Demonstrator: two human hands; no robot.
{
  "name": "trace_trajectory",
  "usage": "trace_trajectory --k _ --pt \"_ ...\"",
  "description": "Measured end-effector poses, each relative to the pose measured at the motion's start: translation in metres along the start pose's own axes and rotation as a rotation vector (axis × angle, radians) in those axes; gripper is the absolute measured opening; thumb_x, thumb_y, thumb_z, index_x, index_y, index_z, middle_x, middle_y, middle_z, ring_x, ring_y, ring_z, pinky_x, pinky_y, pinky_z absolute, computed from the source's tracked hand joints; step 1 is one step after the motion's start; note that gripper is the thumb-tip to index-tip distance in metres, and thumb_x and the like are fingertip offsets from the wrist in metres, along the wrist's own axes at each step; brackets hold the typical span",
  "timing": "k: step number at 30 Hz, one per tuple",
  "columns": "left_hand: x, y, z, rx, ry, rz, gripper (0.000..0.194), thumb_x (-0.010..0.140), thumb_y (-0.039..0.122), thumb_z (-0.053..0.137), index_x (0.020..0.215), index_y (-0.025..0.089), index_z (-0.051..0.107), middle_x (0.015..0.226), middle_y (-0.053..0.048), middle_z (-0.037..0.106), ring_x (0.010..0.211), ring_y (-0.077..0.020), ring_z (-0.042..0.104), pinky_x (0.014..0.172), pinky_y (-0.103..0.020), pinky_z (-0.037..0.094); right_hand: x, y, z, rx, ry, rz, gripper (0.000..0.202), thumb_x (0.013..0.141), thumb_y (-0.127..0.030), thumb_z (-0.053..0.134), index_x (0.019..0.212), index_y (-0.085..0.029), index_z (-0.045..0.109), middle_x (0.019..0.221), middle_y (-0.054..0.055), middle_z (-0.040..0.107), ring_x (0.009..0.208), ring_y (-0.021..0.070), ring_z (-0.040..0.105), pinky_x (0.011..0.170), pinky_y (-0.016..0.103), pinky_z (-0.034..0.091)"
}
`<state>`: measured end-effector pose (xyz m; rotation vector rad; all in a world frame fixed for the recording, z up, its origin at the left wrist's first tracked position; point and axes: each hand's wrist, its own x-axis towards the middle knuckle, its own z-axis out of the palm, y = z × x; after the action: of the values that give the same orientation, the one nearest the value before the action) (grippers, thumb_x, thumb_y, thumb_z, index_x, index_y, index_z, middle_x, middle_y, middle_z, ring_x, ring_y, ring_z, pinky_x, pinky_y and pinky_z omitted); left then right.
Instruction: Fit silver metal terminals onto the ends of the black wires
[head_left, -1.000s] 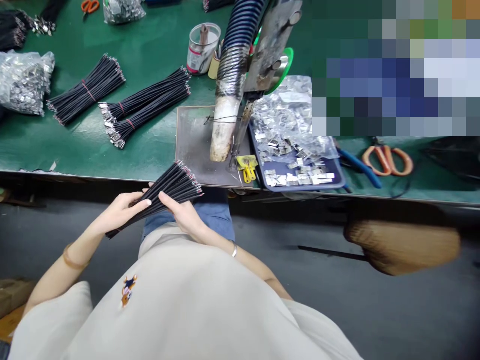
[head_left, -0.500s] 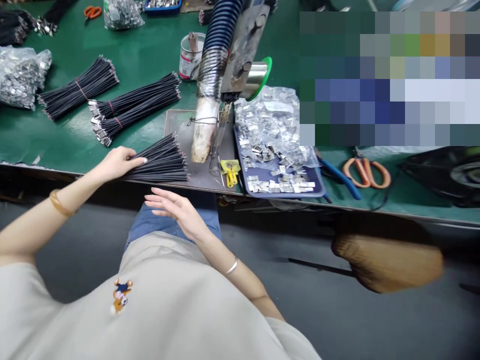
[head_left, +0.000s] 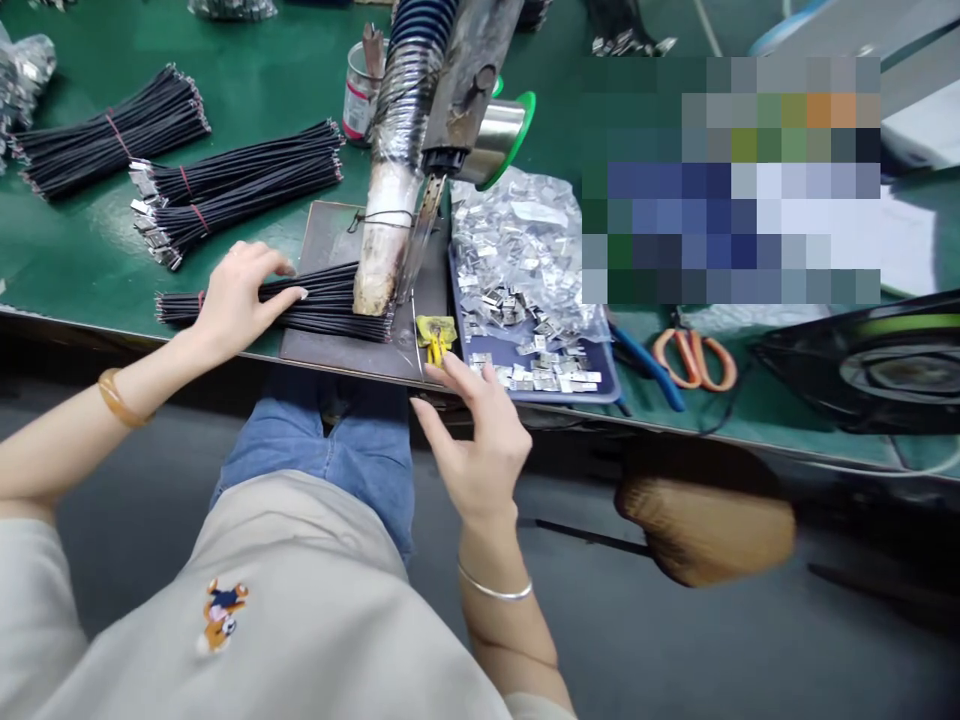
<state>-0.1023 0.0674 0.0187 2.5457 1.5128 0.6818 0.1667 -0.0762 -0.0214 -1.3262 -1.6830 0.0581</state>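
My left hand point(head_left: 244, 295) rests on a bundle of black cables point(head_left: 330, 305) near the table's front edge, its thumb and fingers round the bundle. The cables' right ends lie on a brown board point(head_left: 315, 345), just under a pale nozzle point(head_left: 379, 240). Nothing is in my right hand point(head_left: 480, 430), whose thumb and fingers are apart. It is over the table edge, close to a yellow clip-like piece point(head_left: 437, 338) and the blue tray point(head_left: 607, 370), which holds small metal parts point(head_left: 555, 375) and a clear plastic bag point(head_left: 525, 240).
Several tied cable bundles point(head_left: 240, 185) lie at the back left. A can point(head_left: 360, 95) and a solder spool point(head_left: 499, 135) stand behind the nozzle. To the tray's right are blue-handled pliers point(head_left: 652, 370), orange scissors point(head_left: 694, 360) and a black device point(head_left: 870, 365).
The cable bundle has moved right onto the board, under the nozzle, with my left hand on it. My right hand has moved right, from the front of the bundle to beside the tray.
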Motion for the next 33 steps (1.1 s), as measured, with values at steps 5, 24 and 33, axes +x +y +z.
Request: trace_trajectory --k 5,24,33 --pt "-0.025 0.027 0.02 0.027 0.058 0.313 0.024 0.099 0.029 0.051 0.096 0.018 0.072 0.094 -0.009 0.069 0.089 -0.0229 0.058 0.083 -0.039 0.045 0.017 0.001 0.01 0.037 -0.024 -0.04 0.01 0.093 -0.02 0.065 0.084 -0.023 0.065 0.08 -0.003 0.077 0.082 0.0173 0.077 0.116 0.054 0.048" --pt "-0.05 0.054 0.034 -0.219 0.193 0.359 0.015 0.096 0.019 0.058 0.092 0.017 0.072 0.08 -0.006 0.071 0.073 -0.0154 0.058 0.072 -0.03 0.047 0.031 -0.03 -0.05 -0.037 -0.198 -0.177 0.01 0.09 -0.019 0.066 0.082 -0.025 0.063 0.058 -0.004 0.061 0.049 0.0111 0.051 0.054 0.027 0.041" --pt "-0.031 0.063 0.027 -0.403 0.047 0.447 0.012 0.094 0.015 0.06 0.091 0.018 0.072 0.078 -0.005 0.073 0.069 -0.0134 0.064 0.07 -0.025 0.051 0.042 0.064 -0.073 -0.561 -0.253 0.142 0.016 0.091 -0.022 0.056 0.076 -0.023 0.056 0.077 0.003 0.069 0.073 0.0193 0.064 0.064 0.029 0.04"
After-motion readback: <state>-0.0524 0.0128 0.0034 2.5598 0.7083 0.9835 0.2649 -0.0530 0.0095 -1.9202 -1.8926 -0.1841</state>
